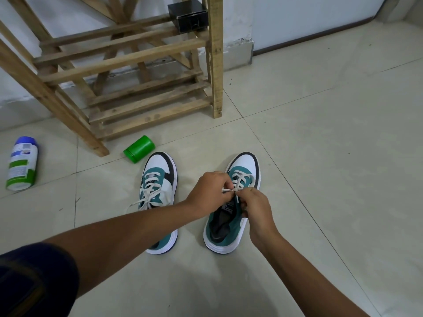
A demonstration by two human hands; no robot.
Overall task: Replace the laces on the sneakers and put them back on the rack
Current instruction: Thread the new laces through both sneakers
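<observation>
The wooden rack [128, 72] stands at the far left against the wall, its lower slats carrying no shoes; a black box [188, 17] sits on an upper shelf. On the tiled floor [320, 156] in front of it the two sneakers stand side by side, toes pointing away. The left sneaker [160, 179] is laced through, its white lace ends trailing loose to the left (no bow visible). The right sneaker [238, 216] is laced up to about the top eyelets. Both hands meet over it: the left hand [210, 191] and right hand [256, 209] each have their grip clamped on the white lace [229, 190], pulled taut between them. By my reading, lacing is nearly finished; tying and returning both shoes to the rack remain. A white bottle [21, 164] and green canister [139, 148] lie nearby.
</observation>
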